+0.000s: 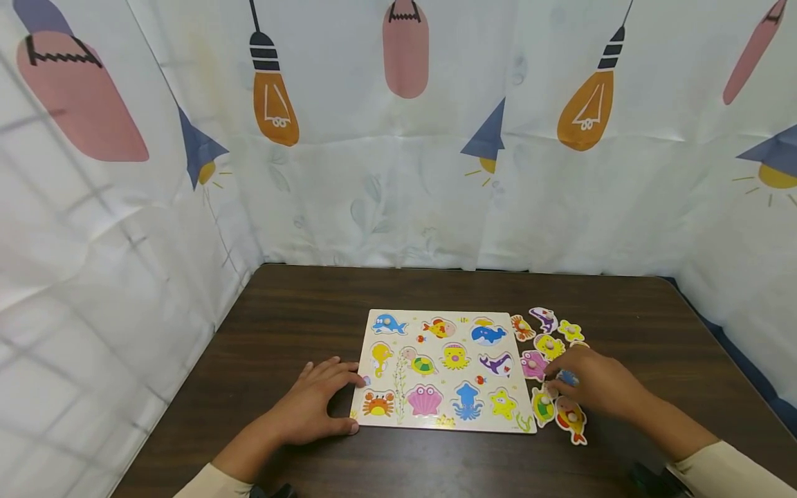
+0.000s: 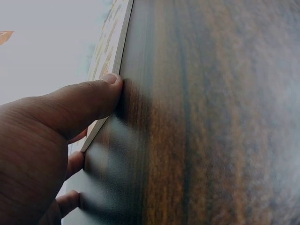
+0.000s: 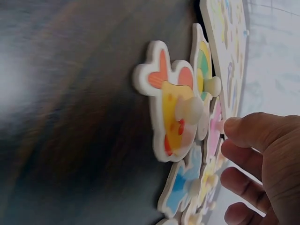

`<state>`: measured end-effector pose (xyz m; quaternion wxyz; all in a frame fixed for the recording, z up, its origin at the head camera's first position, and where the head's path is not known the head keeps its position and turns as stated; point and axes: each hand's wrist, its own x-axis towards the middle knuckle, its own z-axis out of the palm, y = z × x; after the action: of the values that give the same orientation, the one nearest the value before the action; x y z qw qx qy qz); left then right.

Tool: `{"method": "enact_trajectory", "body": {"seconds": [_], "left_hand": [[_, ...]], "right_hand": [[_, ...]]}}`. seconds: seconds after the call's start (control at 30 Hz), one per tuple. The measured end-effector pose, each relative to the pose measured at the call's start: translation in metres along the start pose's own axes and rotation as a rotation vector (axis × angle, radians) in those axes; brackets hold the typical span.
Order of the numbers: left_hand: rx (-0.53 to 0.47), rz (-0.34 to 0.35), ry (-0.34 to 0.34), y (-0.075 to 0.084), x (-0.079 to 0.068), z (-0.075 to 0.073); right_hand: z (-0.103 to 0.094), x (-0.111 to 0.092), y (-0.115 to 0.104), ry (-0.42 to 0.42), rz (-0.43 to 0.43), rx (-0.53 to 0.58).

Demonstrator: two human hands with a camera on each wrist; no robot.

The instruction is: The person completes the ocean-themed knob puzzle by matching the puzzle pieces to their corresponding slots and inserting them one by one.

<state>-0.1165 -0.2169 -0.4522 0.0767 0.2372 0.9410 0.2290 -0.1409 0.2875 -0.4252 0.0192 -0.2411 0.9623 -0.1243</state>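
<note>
A wooden puzzle board [image 1: 448,422] printed with sea animals lies flat. Across its lower left corner sits my left hand [image 1: 320,403], the thumb at the near edge and the forefinger at the left edge. In the left wrist view the thumb [image 2: 96,96] presses along the board's rim. My right hand [image 1: 591,380] is over the loose pieces right of the board, fingers bent and lowered. In the right wrist view its thumb tip overlaps the knob of a pink shell piece [image 3: 214,133]. A blue piece [image 3: 180,185] and a fish piece [image 3: 176,124] lie close by.
Beside the board's right edge are a turtle piece [image 1: 543,408], a yellow octopus piece [image 1: 550,346], a star piece [image 1: 571,330], an orca piece [image 1: 544,318] and a crab piece [image 1: 522,328]. The dark wooden table [image 1: 299,297] ends at a printed curtain [image 1: 398,207].
</note>
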Motion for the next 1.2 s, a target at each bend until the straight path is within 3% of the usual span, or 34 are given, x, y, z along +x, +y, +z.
{"method": "enact_trajectory", "body": {"seconds": [0.23,0.43,0.67,0.8,1.2], "left_hand": [[0.003,0.000,0.005,0.001,0.000,0.000],[-0.001,-0.004,0.004,0.001,0.000,0.000],[0.002,0.002,0.004,0.000,0.000,0.000],[0.005,0.001,0.006,0.000,0.001,0.000],[-0.007,-0.008,0.000,0.000,0.000,0.000]], "right_hand": [[-0.002,-0.018,0.004,-0.036,-0.041,0.055],[-0.003,-0.027,0.006,-0.038,-0.133,0.110],[-0.004,-0.029,0.008,-0.176,-0.143,0.178],[-0.003,-0.030,0.009,-0.202,-0.146,0.189],[0.002,-0.033,0.009,-0.069,-0.151,0.118]]}}
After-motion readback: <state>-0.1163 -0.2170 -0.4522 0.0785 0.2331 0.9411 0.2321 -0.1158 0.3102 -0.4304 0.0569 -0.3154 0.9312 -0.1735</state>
